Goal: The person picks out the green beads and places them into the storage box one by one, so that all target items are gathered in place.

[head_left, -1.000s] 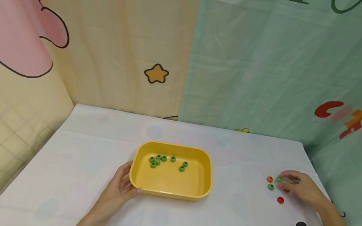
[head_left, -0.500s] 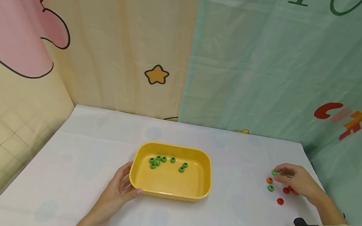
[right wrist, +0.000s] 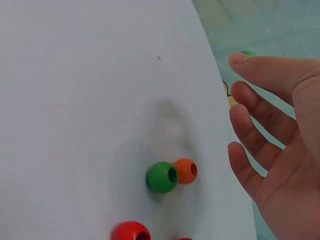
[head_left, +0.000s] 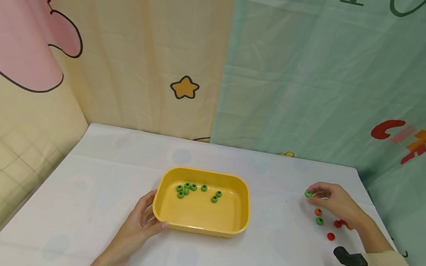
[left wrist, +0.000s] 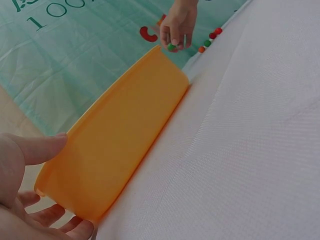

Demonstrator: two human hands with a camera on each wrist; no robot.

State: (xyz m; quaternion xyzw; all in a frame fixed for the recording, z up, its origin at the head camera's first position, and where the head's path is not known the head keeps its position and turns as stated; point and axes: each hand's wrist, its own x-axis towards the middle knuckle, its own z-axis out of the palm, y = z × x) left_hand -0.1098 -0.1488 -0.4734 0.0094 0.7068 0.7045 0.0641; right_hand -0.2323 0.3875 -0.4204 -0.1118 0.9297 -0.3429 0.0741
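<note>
A yellow tray (head_left: 199, 217) stands on the white table with several green beads (head_left: 186, 191) in it. At its left near corner my left hand (head_left: 143, 217) holds the wall, thumb on the near side and fingers around the end, as the left wrist view also shows. My right hand (head_left: 333, 202) pinches a green bead (head_left: 308, 194) between thumb and forefinger above the table, right of the tray. In the right wrist view the thumb covers most of that bead. Below this hand lie a loose green bead (right wrist: 162, 177) and an orange bead (right wrist: 186, 171).
Red beads (head_left: 331, 237) and another orange bead lie by the right forearm, partly hidden. A black strap end (head_left: 350, 258) sticks out from the right sleeve. Printed curtains (head_left: 289, 71) hang behind the white table (head_left: 110, 149).
My right hand has lifted a green bead from the group on the right and carried it up and left. The left hand and the tray stay in place.
</note>
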